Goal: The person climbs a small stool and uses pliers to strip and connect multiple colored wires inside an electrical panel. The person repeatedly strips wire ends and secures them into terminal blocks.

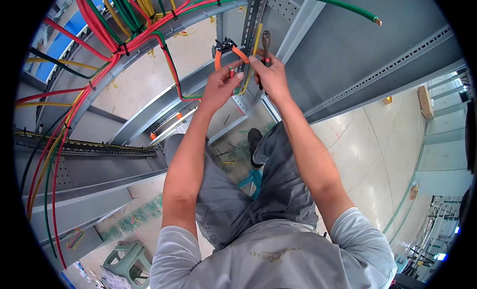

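Observation:
My left hand is closed, pinching the end of a thin red-and-green wire between thumb and fingers. Just to its right, my right hand is wrapped round pliers whose dark metal jaws point up and away from me. Beyond both hands is a tool with orange handles and a black head, like a wire stripper; one handle reaches close to my right fingertips, and what supports it I cannot tell. A yellow wire runs along the slotted upright rail beside my hands.
A bundle of red, green and yellow wires, tied with black ties, curves along the frame at left. A thick green cable with bare copper end sticks out overhead. Grey cabinet panels stand at right. A green stool is at lower left.

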Demonstrator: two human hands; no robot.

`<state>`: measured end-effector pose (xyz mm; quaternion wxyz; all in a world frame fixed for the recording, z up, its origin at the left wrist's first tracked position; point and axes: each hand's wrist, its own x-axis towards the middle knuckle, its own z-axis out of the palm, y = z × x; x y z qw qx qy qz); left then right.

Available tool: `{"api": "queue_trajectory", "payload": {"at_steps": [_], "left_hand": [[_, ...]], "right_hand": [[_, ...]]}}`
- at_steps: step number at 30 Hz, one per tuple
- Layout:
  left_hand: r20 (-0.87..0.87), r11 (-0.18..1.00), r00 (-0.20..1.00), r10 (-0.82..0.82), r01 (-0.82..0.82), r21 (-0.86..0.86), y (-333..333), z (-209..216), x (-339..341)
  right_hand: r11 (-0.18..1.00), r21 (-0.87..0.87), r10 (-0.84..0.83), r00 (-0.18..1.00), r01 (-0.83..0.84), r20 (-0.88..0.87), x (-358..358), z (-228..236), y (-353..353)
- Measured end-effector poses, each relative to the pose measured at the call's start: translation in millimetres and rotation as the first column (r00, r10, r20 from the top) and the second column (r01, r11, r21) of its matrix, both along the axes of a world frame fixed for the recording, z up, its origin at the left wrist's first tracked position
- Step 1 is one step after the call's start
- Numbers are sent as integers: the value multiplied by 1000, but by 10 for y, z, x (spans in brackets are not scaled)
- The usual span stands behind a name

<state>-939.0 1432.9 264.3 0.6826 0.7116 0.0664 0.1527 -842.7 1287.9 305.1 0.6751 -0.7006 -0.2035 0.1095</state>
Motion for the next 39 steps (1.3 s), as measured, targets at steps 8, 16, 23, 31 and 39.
{"api": "queue_trajectory", "payload": {"at_steps": [8,16,23,31,39], "left_hand": [[118,966,982,-147,117,229,36,-216,102],[128,958,984,-126,87,271,-74,-190,84],[44,959,960,-275,271,80,-200,48,-91],[99,958,955,-280,285,-42,-256,37,-376],[113,951,951,-288,298,-85,-359,152,-572]], "right_hand": [[947,61,321,939,-316,-121,-144,310,-117],[918,-282,297,955,-279,24,-156,412,-544],[755,-595,378,924,-275,53,-199,616,-881],[765,-137,552,750,-630,-365,-287,758,-1067],[770,-56,611,759,-636,-224,-549,802,-1170]]}}
